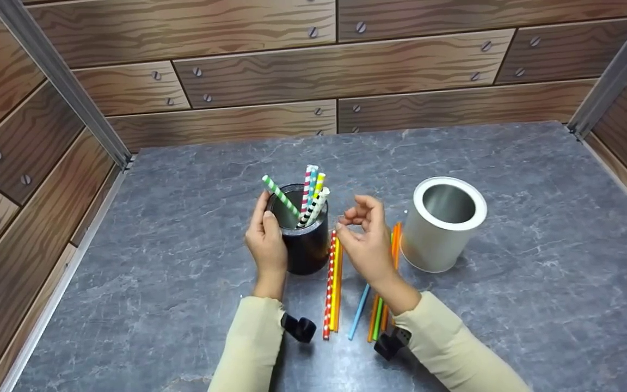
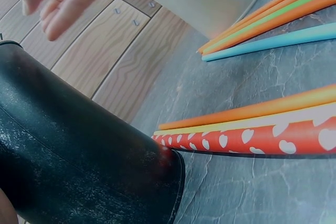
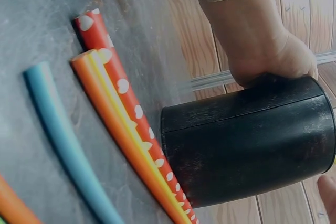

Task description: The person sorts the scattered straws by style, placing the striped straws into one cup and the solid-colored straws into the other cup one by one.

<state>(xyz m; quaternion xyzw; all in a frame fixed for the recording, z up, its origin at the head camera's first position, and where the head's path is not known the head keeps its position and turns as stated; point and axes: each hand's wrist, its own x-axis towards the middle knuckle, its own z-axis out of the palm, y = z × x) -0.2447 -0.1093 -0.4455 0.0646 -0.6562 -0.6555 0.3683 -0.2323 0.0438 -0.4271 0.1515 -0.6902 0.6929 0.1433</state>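
Note:
A black can (image 1: 307, 253) stands on the table, and my left hand (image 1: 268, 242) grips its left side with the thumb near the rim. Inside it lean several patterned paper straws: a green-striped straw (image 1: 281, 196) at the left, and pink, blue, yellow and black-striped ones (image 1: 309, 209) bunched at the right. My right hand (image 1: 369, 245) hovers just right of the can with loosely bent fingers and nothing visible in them. Beneath and beside it lie a red straw with white hearts (image 2: 278, 139), a yellow and an orange straw (image 3: 123, 135) together.
A silver can (image 1: 437, 245) with a white rim stands upright to the right. Between the cans lie a light blue straw (image 1: 359, 311) and several orange and green straws (image 1: 377, 318), partly hidden by my right arm. Wood-patterned panels (image 1: 340, 71) enclose the grey marbled table (image 1: 183, 261).

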